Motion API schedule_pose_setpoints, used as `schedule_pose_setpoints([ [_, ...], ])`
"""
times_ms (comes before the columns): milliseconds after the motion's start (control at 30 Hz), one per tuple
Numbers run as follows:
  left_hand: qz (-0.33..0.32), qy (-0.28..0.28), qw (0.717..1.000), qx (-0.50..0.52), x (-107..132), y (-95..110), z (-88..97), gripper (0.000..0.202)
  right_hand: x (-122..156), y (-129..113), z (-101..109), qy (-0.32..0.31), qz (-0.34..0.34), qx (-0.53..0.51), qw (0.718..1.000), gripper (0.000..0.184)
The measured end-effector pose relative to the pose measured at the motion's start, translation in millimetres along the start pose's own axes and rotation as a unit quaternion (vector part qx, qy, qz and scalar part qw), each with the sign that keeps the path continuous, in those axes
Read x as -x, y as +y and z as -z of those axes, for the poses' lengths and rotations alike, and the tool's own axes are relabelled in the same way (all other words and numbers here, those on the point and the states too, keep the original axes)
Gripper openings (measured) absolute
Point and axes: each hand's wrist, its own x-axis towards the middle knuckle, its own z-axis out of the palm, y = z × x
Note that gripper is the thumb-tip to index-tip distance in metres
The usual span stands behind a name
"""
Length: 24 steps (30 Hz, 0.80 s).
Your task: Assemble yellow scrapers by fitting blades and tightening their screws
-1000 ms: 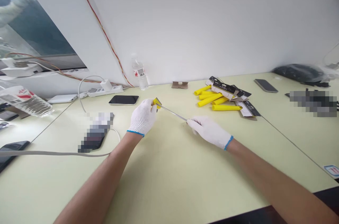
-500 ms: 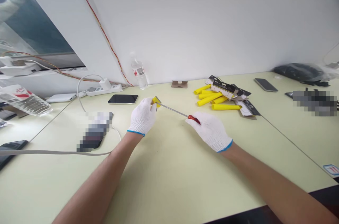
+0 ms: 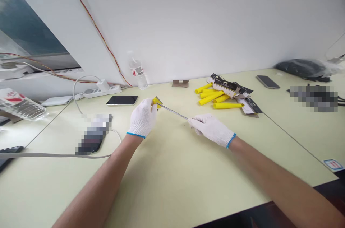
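Both my hands wear white knit gloves with blue cuffs. My left hand (image 3: 142,117) is closed round a small yellow piece (image 3: 156,101), only its top edge showing above the fingers. A thin metal shaft (image 3: 173,112) runs from that piece to my right hand (image 3: 210,129), which is closed over the shaft's other end, so the handle is hidden. Both hands hover just above the pale green table (image 3: 172,170), near its middle.
A pile of yellow tubes (image 3: 215,97) with black-and-white cards (image 3: 233,89) lies behind my right hand. A dark phone (image 3: 122,100), a water bottle (image 3: 137,71), a white power strip (image 3: 104,91) with cables, another phone (image 3: 267,82) and a black bag (image 3: 299,66) lie further off.
The red handle that showed at my right hand half a second ago is now covered by the fingers. Both hands stay on the tool, almost in the same place.
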Motion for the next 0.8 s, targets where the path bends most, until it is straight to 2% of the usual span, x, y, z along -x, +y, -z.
schedule_pose_setpoints([
  [100, 0.003, -0.005, 1.000, -0.011, -0.1, -0.2, 0.4, 0.026, -1.1, 0.0, 1.8, -0.042, -0.049, -0.069, 0.996, 0.054],
  [167, 0.008, -0.007, 1.000, -0.008, -0.5, 0.2, 1.6, 0.026, -3.6, 2.4, 0.9, -0.042, -0.045, -0.065, 0.996, 0.055],
  [267, 0.016, -0.004, 1.000, 0.004, -1.3, 0.6, 2.9, 0.025, -7.6, 6.8, -1.7, 0.042, 0.012, 0.027, 0.999, 0.051],
  [367, 0.020, -0.001, 1.000, 0.000, -1.7, 0.4, 3.0, 0.025, -9.5, 10.6, -3.8, 0.118, 0.060, 0.095, 0.987, 0.047],
  [467, 0.021, 0.003, 1.000, -0.005, -1.4, 0.3, 2.0, 0.026, -10.5, 15.3, -7.2, 0.134, 0.094, 0.118, 0.979, 0.044],
  [600, 0.012, 0.015, 1.000, -0.008, -0.3, -0.2, -1.3, 0.026, -10.9, 21.2, -14.6, 0.174, 0.134, 0.214, 0.952, 0.046],
  [700, 0.002, 0.022, 1.000, -0.012, 0.7, -0.7, -3.3, 0.026, -9.3, 19.5, -15.4, 0.156, 0.120, 0.230, 0.953, 0.048],
  [800, -0.008, 0.022, 1.000, -0.015, 1.7, -0.5, -3.4, 0.025, -7.2, 13.5, -10.7, 0.102, 0.093, 0.146, 0.980, 0.045],
])
